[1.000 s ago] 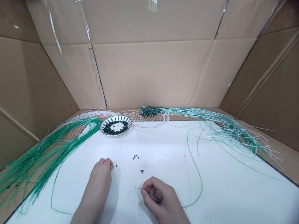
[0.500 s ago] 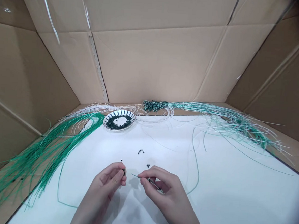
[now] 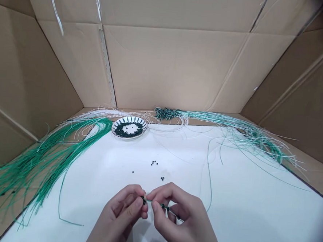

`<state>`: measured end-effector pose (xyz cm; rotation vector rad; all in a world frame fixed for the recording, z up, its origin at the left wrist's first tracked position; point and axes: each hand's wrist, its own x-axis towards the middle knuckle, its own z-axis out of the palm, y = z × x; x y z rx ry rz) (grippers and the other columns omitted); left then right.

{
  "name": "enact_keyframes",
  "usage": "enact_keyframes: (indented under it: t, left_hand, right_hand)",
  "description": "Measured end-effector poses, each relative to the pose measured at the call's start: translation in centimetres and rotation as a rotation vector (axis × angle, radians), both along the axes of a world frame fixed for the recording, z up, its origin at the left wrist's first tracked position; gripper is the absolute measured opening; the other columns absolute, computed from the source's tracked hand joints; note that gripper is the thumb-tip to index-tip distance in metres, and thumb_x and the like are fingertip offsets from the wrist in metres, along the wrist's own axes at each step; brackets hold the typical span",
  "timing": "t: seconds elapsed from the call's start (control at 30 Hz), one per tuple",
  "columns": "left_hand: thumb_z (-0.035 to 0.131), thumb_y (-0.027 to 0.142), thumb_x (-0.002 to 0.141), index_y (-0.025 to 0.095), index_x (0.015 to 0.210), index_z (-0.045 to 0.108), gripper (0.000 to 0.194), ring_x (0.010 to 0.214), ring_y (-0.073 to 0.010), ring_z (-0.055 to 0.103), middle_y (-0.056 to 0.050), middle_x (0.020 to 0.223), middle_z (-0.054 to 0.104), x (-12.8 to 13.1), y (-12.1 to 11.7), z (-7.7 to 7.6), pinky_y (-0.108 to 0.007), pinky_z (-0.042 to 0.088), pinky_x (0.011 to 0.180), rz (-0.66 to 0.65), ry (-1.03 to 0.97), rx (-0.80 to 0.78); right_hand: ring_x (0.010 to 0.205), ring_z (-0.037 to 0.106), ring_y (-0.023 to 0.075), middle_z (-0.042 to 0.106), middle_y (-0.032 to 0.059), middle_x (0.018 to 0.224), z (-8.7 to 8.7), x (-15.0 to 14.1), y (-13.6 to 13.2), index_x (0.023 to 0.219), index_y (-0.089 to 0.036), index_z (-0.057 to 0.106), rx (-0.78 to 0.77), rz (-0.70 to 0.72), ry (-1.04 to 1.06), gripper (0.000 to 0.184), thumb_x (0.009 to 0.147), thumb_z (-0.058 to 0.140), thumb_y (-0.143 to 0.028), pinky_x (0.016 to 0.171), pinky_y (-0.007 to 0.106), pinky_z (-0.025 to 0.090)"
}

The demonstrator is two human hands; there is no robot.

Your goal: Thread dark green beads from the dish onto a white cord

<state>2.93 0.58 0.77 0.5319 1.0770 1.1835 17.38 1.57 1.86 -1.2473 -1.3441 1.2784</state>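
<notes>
Left hand [image 3: 120, 217] fingertips pinch a dark bead [image 3: 144, 200]; right hand [image 3: 178, 220] fingers pinch a beaded green wire [image 3: 164, 206] just beside it. A tight pinch seems right for beads this small.

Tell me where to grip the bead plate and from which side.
Take the plate by its near rim, coming from the front over the white surface. It lies flat and shallow, the beads fill its middle, and wires crowd its left and back edges, so the front looks freest.
</notes>
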Motion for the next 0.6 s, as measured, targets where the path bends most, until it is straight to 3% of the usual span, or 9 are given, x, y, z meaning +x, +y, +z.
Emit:
enact_keyframes:
  t: [0.17, 0.4, 0.5, 0.6]
  left_hand:
    - [0.098, 0.048, 0.051, 0.023, 0.071, 0.078, 0.037, 0.067, -0.0134, 0.062, 0.002, 0.067, 0.069, 0.3, -0.3, 0.3, -0.019, 0.052, 0.069, 0.054, 0.025, -0.008]
    - [0.102, 0.037, 0.046, 0.022, 0.074, 0.079, 0.039, 0.062, -0.0099, 0.069, 0.002, 0.066, 0.076, 0.5, 0.8, -0.8, -0.015, 0.056, 0.065, 0.085, -0.130, -0.119]
    - [0.104, 0.034, 0.040, 0.022, 0.072, 0.080, 0.042, 0.059, -0.0077, 0.068, 0.001, 0.064, 0.076, 0.5, 1.1, -1.1, -0.012, 0.056, 0.062, 0.094, -0.194, -0.139]
    - [0.103, 0.033, 0.044, 0.021, 0.073, 0.081, 0.039, 0.058, -0.0067, 0.067, 0.001, 0.065, 0.076, 0.3, 1.0, -1.1, -0.012, 0.056, 0.064, 0.072, -0.216, -0.122]
  right_hand:
    - [0.051, 0.052, 0.0115, 0.077, 0.0025, 0.080, -0.1, -0.5, -0.6, 0.067, -0.022, 0.062, 0.073, -0.050, -0.032, 0.009, 0.075, 0.065, -0.024, 0.044, 0.025, 0.032]
    - [0.059, 0.057, 0.0132, 0.076, 0.0036, 0.081, -1.2, -0.8, 0.0, 0.075, -0.020, 0.067, 0.137, -0.044, -0.095, 0.008, 0.082, 0.063, -0.022, 0.046, 0.023, 0.041]
    - [0.063, 0.062, 0.0145, 0.076, 0.0037, 0.081, -1.2, -0.8, 0.2, 0.075, -0.020, 0.066, 0.095, -0.034, -0.046, 0.011, 0.083, 0.062, -0.026, 0.051, 0.024, 0.046]
    - [0.072, 0.069, 0.0171, 0.076, 0.0032, 0.080, -0.9, -0.8, 0.2, 0.075, -0.021, 0.064, 0.028, -0.010, 0.033, 0.013, 0.084, 0.062, -0.031, 0.058, 0.025, 0.050]
